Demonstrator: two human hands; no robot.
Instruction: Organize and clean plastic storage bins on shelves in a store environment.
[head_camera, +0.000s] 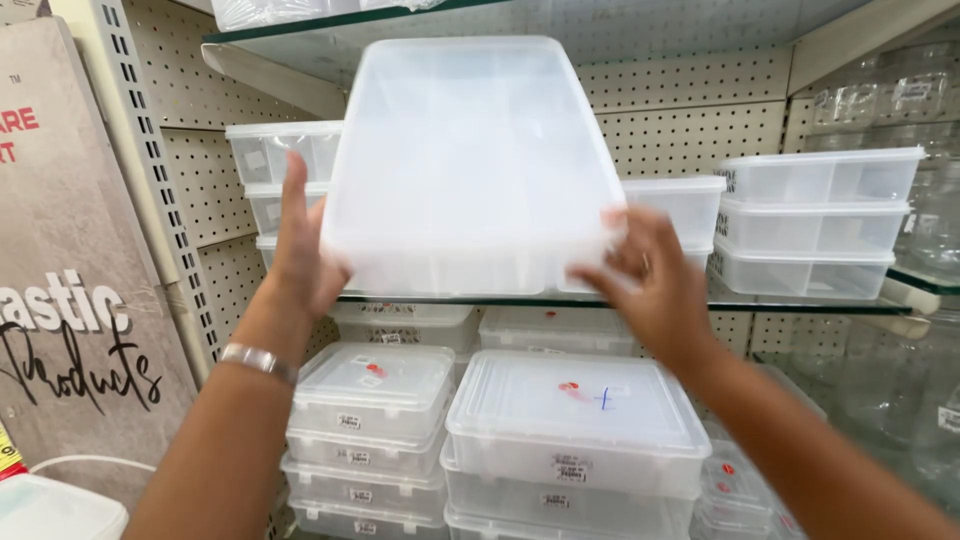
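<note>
Pegboard shelving (690, 120) with glass shelves, backing everything.
Large clear plastic box (470, 165), lidded, held up tilted in front of the upper glass shelf (800, 306).
Stacks of smaller lidded boxes (575, 430) below; three more (815, 225) stacked at right on that shelf.
Left hand (300, 245) gripping the box's left side (metal bracelet (258, 360) at wrist).
Right hand (650, 285) clasping its lower right corner, blurred.

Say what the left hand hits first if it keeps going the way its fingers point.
The left hand grips the side of the large clear box, fingers pointing up and away. Straight on, it would probably meet the stacked clear containers behind it on the glass shelf; depth is hard to judge.
</note>
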